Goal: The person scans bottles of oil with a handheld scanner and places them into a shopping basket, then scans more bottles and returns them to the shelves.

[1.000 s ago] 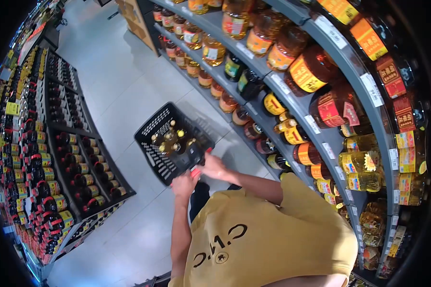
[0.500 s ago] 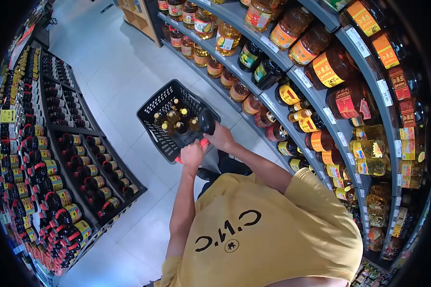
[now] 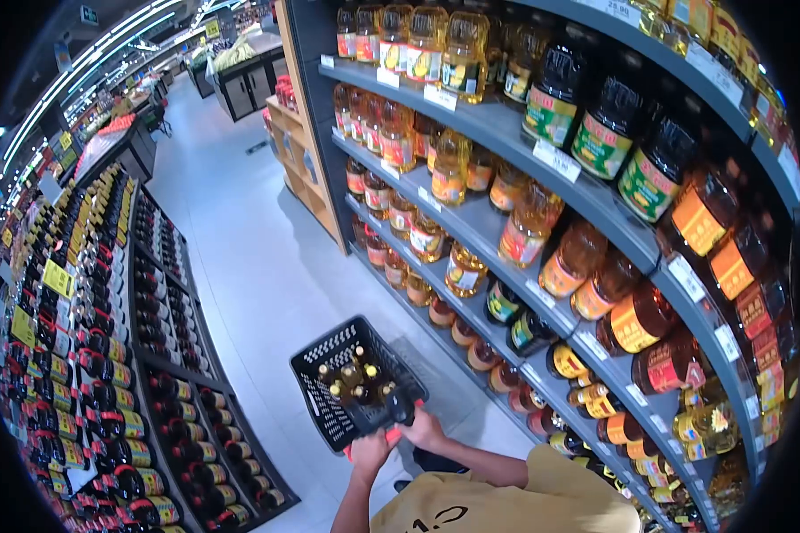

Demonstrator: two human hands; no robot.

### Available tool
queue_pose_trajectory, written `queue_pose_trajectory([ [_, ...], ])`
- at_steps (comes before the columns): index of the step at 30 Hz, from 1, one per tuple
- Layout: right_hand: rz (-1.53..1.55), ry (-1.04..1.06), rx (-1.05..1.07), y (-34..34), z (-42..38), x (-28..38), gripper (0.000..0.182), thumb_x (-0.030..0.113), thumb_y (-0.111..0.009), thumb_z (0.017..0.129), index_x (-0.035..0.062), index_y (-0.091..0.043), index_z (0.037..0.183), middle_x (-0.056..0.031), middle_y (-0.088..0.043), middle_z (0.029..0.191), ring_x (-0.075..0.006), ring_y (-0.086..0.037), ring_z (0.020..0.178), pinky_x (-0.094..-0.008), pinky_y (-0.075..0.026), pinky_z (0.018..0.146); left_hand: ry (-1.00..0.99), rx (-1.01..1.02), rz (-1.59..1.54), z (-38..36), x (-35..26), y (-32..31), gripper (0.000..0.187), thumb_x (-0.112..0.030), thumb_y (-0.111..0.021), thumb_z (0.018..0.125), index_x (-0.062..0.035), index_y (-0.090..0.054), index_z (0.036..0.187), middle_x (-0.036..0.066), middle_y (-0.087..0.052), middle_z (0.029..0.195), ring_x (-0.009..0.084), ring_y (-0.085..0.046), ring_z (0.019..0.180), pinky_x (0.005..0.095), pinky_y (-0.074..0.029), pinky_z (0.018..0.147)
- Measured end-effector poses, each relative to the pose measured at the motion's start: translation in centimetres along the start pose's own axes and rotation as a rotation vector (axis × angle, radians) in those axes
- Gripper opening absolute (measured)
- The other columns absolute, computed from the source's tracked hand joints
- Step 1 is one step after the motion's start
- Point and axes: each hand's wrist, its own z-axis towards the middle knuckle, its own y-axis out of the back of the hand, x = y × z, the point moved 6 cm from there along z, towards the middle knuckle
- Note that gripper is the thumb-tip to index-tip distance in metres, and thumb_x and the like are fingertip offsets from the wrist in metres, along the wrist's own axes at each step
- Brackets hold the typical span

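Observation:
A black perforated plastic shopping basket is low in front of me. Several bottles with pale yellow caps stand upright inside it. My left hand is wrapped round the red handle at the basket's near side. Beside it, my right hand is also closed on the handle, just behind a rounded black part that sticks up over the basket. I cannot make out what that part is. The undersides of both hands are hidden.
Oil bottles fill a tall grey shelf along the right. On the left, dark bottles with red caps pack a display rack. Pale tiled floor runs between them, with a wooden shelf farther along.
The view has tilted up, showing more of the aisle and upper shelves. Basket and hands sit lower in the picture. Both hands keep their hold on the handle.

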Motion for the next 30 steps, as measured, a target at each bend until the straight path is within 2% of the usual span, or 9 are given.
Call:
queue_pose_trajectory([
  [5, -0.094, -0.081, 0.137, -1.2, 4.3, 0.7, 0.053, 0.039, -0.075, 0.079, 0.0074, -0.061, 0.118, -0.0233, -0.07, 0.101, -0.0405, -0.067, 0.102, -0.0464, -0.053, 0.086, 0.073, 0.074, 0.059, 2.7, 3.0, -0.8, 0.057, -0.068, -0.056, 0.086, -0.0129, -0.069, 0.082, 0.008, -0.07, 0.071, 0.0293, -0.07, 0.059, 0.0444, -0.053, 0.051],
  [8, -0.11, -0.088, 0.203, -1.3, 6.2, 1.6, 0.056, 0.04, -0.074, 0.079, 0.0062, -0.059, 0.121, -0.0236, -0.07, 0.104, -0.0413, -0.066, 0.102, -0.047, -0.053, 0.088, 0.079, 0.047, 0.066, 4.1, 3.9, 0.2, 0.057, -0.069, -0.055, 0.086, -0.0139, -0.07, 0.084, 0.008, -0.07, 0.07, 0.0288, -0.07, 0.06, 0.0445, -0.053, 0.053],
  [10, -0.137, -0.099, 0.263, -1.1, 7.3, 3.2, 0.059, 0.04, -0.072, 0.079, 0.0056, -0.057, 0.125, -0.0243, -0.069, 0.107, -0.0425, -0.066, 0.103, -0.0483, -0.052, 0.088, 0.081, 0.029, 0.061, 5.3, 4.3, 1.3, 0.056, -0.067, -0.06, 0.084, -0.0118, -0.069, 0.08, 0.01, -0.067, 0.063, 0.0296, -0.068, 0.055, 0.043, -0.054, 0.05],
  [19, -0.136, -0.105, 0.158, -2.6, 11.7, 4.6, 0.058, 0.041, -0.077, 0.077, 0.0038, -0.059, 0.118, -0.0262, -0.069, 0.104, -0.0432, -0.065, 0.104, -0.0474, -0.052, 0.088, 0.03, -0.022, 0.013, 9.2, 6.6, 3.6, 0.057, -0.067, -0.059, 0.086, -0.0115, -0.064, 0.074, 0.012, -0.062, 0.053, 0.0315, -0.065, 0.049, 0.0438, -0.052, 0.046],
  [22, -0.182, -0.164, 0.152, -2.5, 12.1, 5.7, 0.057, 0.039, -0.077, 0.077, 0.0046, -0.06, 0.119, -0.0253, -0.07, 0.105, -0.0427, -0.065, 0.103, -0.0469, -0.053, 0.087, 0.012, -0.015, -0.028, 9.3, 7.6, 2.6, 0.057, -0.065, -0.059, 0.087, -0.0107, -0.064, 0.073, 0.013, -0.062, 0.053, 0.0322, -0.065, 0.048, 0.0444, -0.053, 0.047],
  [23, -0.206, -0.159, 0.132, -3.3, 12.6, 4.2, 0.057, 0.039, -0.077, 0.078, 0.0054, -0.06, 0.12, -0.0221, -0.071, 0.106, -0.04, -0.067, 0.103, -0.0449, -0.053, 0.088, 0.007, -0.002, -0.048, 9.5, 7.8, 2.4, 0.056, -0.065, -0.059, 0.087, -0.0104, -0.064, 0.073, 0.013, -0.063, 0.054, 0.0323, -0.065, 0.049, 0.0445, -0.053, 0.047],
  [24, -0.184, -0.152, 0.106, -3.6, 12.7, 3.7, 0.057, 0.039, -0.077, 0.078, 0.0055, -0.06, 0.12, -0.0228, -0.07, 0.105, -0.041, -0.066, 0.103, -0.046, -0.053, 0.087, 0.003, 0.005, -0.066, 9.9, 8.0, 2.4, 0.056, -0.064, -0.059, 0.087, -0.0102, -0.063, 0.073, 0.013, -0.063, 0.054, 0.0324, -0.066, 0.049, 0.0447, -0.053, 0.048],
  [26, -0.141, -0.136, 0.05, -4.1, 13.0, 3.2, 0.056, 0.038, -0.077, 0.078, 0.0057, -0.059, 0.12, -0.0242, -0.07, 0.103, -0.043, -0.066, 0.101, -0.0482, -0.053, 0.087, -0.025, 0.044, -0.107, 10.3, 8.3, 2.8, 0.056, -0.062, -0.059, 0.089, -0.0081, -0.065, 0.075, 0.014, -0.065, 0.057, 0.0326, -0.067, 0.051, 0.0447, -0.054, 0.05],
  [30, -0.143, -0.118, 0.006, -4.7, 13.5, 2.4, 0.056, 0.038, -0.077, 0.078, 0.0061, -0.059, 0.12, -0.0224, -0.07, 0.107, -0.0413, -0.065, 0.104, -0.0464, -0.052, 0.089, -0.046, 0.122, -0.158, 11.0, 8.9, 2.7, 0.057, -0.061, -0.058, 0.09, -0.0062, -0.068, 0.083, 0.016, -0.067, 0.061, 0.033, -0.068, 0.054, 0.0449, -0.055, 0.052],
])
